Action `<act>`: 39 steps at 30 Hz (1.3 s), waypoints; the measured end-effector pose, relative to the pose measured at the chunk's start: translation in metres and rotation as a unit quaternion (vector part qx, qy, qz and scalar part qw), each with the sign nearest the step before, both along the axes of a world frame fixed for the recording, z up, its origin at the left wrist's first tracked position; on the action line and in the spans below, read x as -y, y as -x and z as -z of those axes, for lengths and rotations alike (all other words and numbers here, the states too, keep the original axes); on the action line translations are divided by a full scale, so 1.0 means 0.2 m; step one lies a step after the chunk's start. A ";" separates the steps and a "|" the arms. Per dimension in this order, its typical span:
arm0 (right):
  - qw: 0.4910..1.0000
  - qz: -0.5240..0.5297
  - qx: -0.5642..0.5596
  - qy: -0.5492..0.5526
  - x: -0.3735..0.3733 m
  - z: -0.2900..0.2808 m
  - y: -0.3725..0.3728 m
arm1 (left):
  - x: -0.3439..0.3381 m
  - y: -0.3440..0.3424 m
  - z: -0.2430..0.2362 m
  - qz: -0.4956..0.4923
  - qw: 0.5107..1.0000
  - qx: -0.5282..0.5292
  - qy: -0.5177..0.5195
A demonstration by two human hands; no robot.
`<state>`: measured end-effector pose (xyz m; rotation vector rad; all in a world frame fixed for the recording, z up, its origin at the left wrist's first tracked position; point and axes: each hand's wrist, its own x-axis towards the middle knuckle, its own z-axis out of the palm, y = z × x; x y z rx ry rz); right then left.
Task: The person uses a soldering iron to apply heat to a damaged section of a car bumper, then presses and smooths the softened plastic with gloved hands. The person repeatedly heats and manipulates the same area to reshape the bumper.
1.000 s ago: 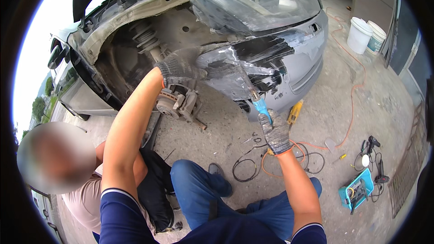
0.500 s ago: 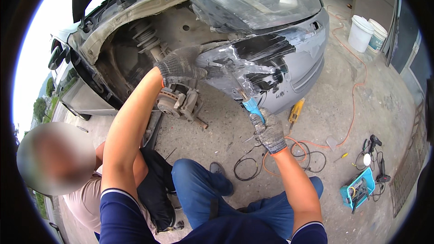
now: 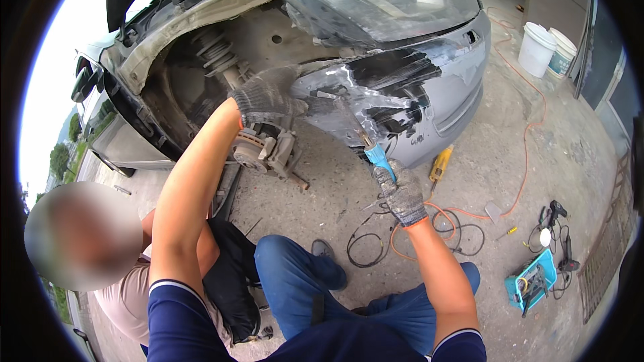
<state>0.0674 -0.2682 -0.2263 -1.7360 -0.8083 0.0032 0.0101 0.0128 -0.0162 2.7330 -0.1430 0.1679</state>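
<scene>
A grey car bumper [image 3: 456, 104], scraped and patched with black and pale smears, spans the upper middle. My left hand [image 3: 268, 96], in a dark knit glove, grips its left edge beside the open wheel well; some fingertips are hidden behind that edge. In my gloved right hand [image 3: 401, 196] is a soldering iron [image 3: 378, 155] with a blue handle. Its metal shaft points up and left, and the tip lies at the damaged area of the bumper. Whether the tip presses in or just touches, I cannot tell.
Left of me sits another person [image 3: 124, 295]. The bare brake disc [image 3: 251, 154] hangs below the wheel well. A yellow tool [image 3: 440, 164], cables [image 3: 367, 250] and an orange hose [image 3: 525, 167] lie on the floor. Farther right are a turquoise toolbox [image 3: 533, 281] and white buckets [image 3: 535, 50].
My right hand and the soldering iron have shifted very slightly to the right. My left hand keeps its place on the bumper edge.
</scene>
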 end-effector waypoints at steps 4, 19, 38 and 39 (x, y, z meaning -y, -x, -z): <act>1.000 0.007 -0.020 0.012 0.04 0.03 -0.01 | -0.02 0.00 0.00 -0.007 1.000 -0.004 -0.003; 0.998 0.000 -0.008 -0.057 0.01 0.03 0.02 | -0.02 0.00 0.01 -0.011 0.999 0.002 -0.033; 0.999 0.018 -0.018 -0.036 0.04 0.06 0.01 | -0.05 -0.01 0.03 -0.004 1.000 0.000 -0.027; 0.999 0.011 -0.026 -0.030 0.02 0.05 0.02 | -0.07 0.00 0.03 -0.003 1.000 0.000 -0.019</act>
